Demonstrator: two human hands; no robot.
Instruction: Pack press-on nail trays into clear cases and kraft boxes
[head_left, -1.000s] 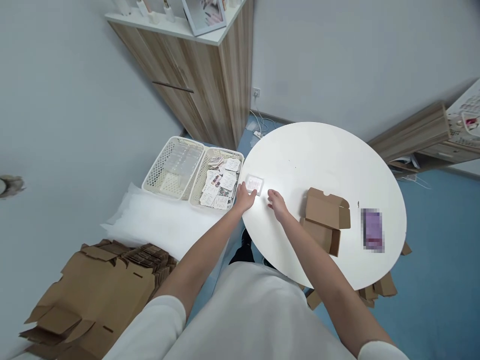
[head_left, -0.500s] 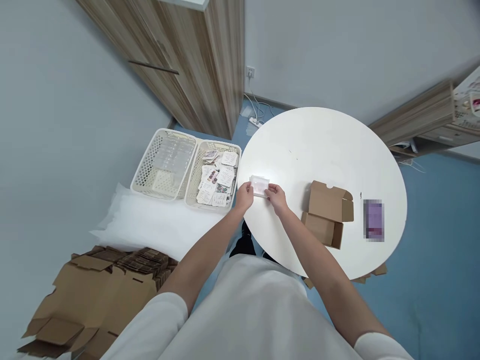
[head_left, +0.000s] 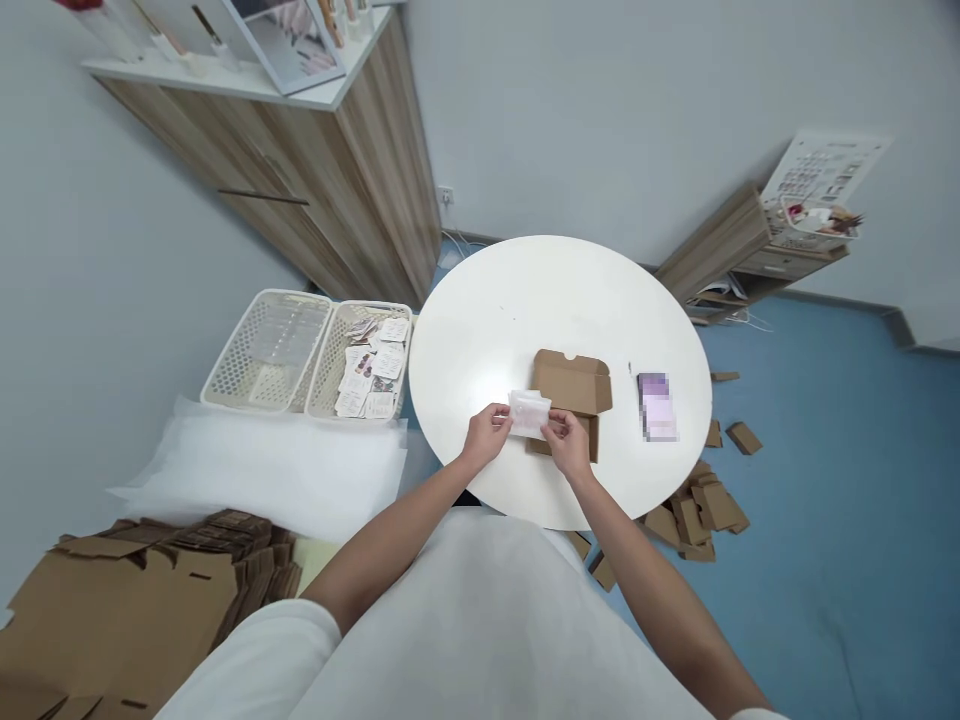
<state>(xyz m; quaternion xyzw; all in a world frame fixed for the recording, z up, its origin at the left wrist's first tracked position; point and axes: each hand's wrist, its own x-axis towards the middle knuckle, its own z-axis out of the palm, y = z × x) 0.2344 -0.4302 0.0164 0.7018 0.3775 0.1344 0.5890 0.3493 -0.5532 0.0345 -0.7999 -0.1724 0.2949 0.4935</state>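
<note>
A small translucent white packet (head_left: 529, 413) is pinched at both sides, its left edge between the fingers of my left hand (head_left: 487, 436) and its right edge in my right hand (head_left: 568, 442). The packet is up over the left part of an open brown cardboard box (head_left: 571, 382), hiding some of it. The box lies on a round white table (head_left: 480, 290) with its lid folded back. My right hand covers part of the box's lower edge.
A purple item (head_left: 658, 407), pixelated, lies on the table's right. Left of the table are a basket of cards (head_left: 317, 375), a basket of clear plastic pieces (head_left: 217, 375), white sheets (head_left: 285, 460) and flattened cardboard (head_left: 127, 610). Small boxes (head_left: 712, 505) lie on the floor at right.
Both hands have carried the packet rightward across the table, from the table's left edge to over the box. The camera view has shifted too, showing the cabinet top and more floor.
</note>
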